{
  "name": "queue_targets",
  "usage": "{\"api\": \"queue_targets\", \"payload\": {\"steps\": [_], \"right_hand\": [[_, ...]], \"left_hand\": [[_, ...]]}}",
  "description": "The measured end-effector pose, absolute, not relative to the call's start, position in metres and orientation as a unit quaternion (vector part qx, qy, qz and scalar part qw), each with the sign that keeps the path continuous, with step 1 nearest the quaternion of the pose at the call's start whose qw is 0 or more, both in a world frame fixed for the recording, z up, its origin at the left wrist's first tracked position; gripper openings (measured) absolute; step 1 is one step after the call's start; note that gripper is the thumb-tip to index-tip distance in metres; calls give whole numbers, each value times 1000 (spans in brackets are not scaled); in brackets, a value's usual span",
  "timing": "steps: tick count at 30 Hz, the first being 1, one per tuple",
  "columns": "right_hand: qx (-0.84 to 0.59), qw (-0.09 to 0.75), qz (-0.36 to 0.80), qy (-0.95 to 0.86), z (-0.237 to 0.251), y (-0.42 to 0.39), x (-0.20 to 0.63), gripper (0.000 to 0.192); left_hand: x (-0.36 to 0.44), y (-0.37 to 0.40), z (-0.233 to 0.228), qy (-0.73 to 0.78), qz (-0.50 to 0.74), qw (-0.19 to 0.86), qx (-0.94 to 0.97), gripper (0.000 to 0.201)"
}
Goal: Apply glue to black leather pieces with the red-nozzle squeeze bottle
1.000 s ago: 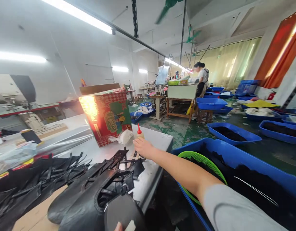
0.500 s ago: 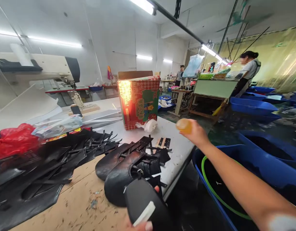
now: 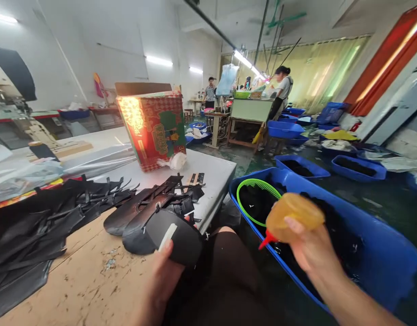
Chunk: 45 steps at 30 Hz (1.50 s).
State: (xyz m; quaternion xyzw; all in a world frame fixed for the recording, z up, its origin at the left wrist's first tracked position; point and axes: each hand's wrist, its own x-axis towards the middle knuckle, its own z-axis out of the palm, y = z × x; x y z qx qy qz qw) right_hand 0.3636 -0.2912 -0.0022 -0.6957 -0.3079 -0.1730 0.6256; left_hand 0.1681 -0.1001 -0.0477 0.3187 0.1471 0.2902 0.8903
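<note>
My left hand (image 3: 164, 265) grips a black shoe upper (image 3: 184, 240), thumb on top by a pale strip stuck to its flat surface. In my right hand (image 3: 310, 246) is a squeeze bottle (image 3: 293, 213) of amber liquid, tipped so its red nozzle points down and left. That bottle is over the near edge of a blue tub, apart from the upper. Brown-black strapped shoe uppers (image 3: 131, 241) lie on the table just behind the held one. The fingers under the upper are mostly hidden.
Black cut pieces (image 3: 21, 244) spread over the table's left side. A red-green carton (image 3: 154, 136) stands at the back. The blue tub (image 3: 388, 267) on my right holds a green-rimmed basket (image 3: 239, 199) and black pieces. A sewing machine (image 3: 11, 72) is at left; two people work farther off.
The view has swung right. My right hand has brought the bottle back from beyond the table corner, nearer to me, and turned its red nozzle downward. My left hand keeps the upper.
</note>
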Motion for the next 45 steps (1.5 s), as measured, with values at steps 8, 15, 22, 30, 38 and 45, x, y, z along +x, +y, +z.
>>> {"api": "queue_targets", "payload": {"steps": [8,15,22,30,38,45], "right_hand": [[-419,838,-237,-256,37,-308,344,50],[-403,899,23,-168,-24,-279,359,64],[-420,875,142,-192,-57,-282,366,44],[-468,851,142,-190,-61,-302,370,39],[-565,806,46,-172,-75,-319,378,47],[-578,800,24,-155,-73,-317,379,52]], "left_hand": [[177,-106,-42,271,342,851,294,56],[186,-129,-31,343,303,837,300,64],[188,-144,-35,375,226,829,348,62],[209,-155,-51,362,143,855,342,49],[220,-163,-58,372,112,846,364,57],[224,-166,-59,382,107,846,356,61]]}}
